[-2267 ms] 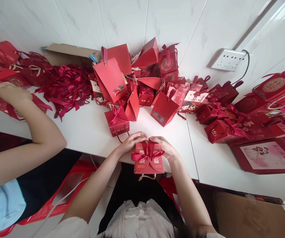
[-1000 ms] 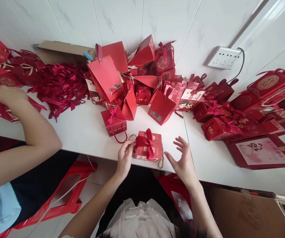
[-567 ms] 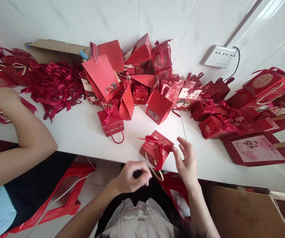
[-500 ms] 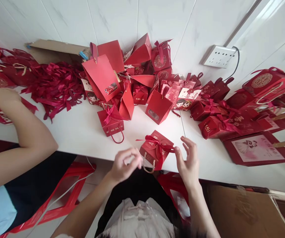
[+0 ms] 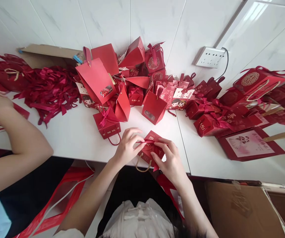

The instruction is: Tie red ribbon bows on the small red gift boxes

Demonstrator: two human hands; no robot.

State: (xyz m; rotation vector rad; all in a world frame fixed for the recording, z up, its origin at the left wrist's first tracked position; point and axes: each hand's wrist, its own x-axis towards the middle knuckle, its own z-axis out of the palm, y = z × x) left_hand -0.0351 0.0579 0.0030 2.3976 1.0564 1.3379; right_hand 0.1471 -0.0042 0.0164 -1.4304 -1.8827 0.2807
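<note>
A small red gift box (image 5: 146, 155) with gold print and a twisted gold cord handle (image 5: 142, 169) lies near the table's front edge. A red ribbon (image 5: 149, 141) runs across its top. On the box's left side, my left hand (image 5: 129, 144) pinches the ribbon between thumb and fingers. My right hand (image 5: 167, 156) rests over the box's right part, its fingertips closed at the ribbon's bow and hiding much of it. Just beyond, another red box (image 5: 107, 125) with a tied bow and a red cord handle stands on the table.
Many red boxes (image 5: 154, 107) crowd the back by the wall. A heap of loose ribbons (image 5: 50, 89) lies left, near another person's arm (image 5: 20, 138). A power strip (image 5: 209, 57) hangs on the wall. A cardboard carton (image 5: 229, 205) stands below right.
Both hands have come in over the box and taken hold of the ribbon. Before, they were apart on either side of it. The view has shifted slightly.
</note>
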